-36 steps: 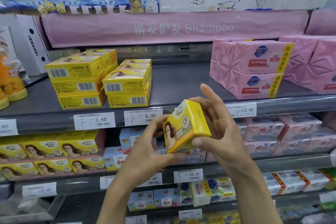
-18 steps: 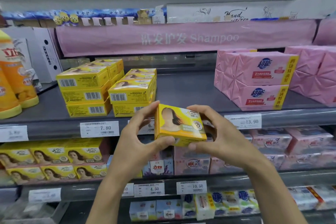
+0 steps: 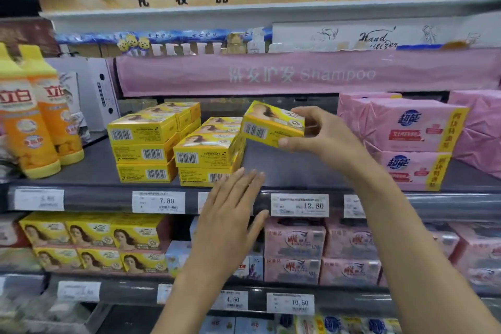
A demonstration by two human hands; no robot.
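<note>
Since the barcodes all face the near edge of the shelf (image 3: 95, 199), this reads as restocking, so keep that facing. Far left, 2 orange bottles (image 3: 29, 116) stand upright, not involved. Next, the left stack (image 3: 143, 149) of yellow boxes is 3 high, above the 7.80 tag (image 3: 158, 202). Just right of it, the right stack (image 3: 206, 152) shows 2 levels at its near face, so its top is likely where your box goes.

Your left hand (image 3: 230, 214) hovers in front of the shelf edge, below that right stack. Its fingers are straight and close together and it holds nothing; whether the fingertips touch the lowest box I cannot tell. It probably waits there to steady the stack.

The yellow box (image 3: 271, 123) is in the air, tilted, barcode toward you, just right of and above the right stack, not resting on it. Your right hand (image 3: 325, 135) pinches its right end, thumb under the near bottom edge, fingers curled over the far top. That end grip leaves the left end free to land first.

Further right, the 12.80 tag (image 3: 299, 205), then pink packs (image 3: 406, 141), well apart from the box.
</note>
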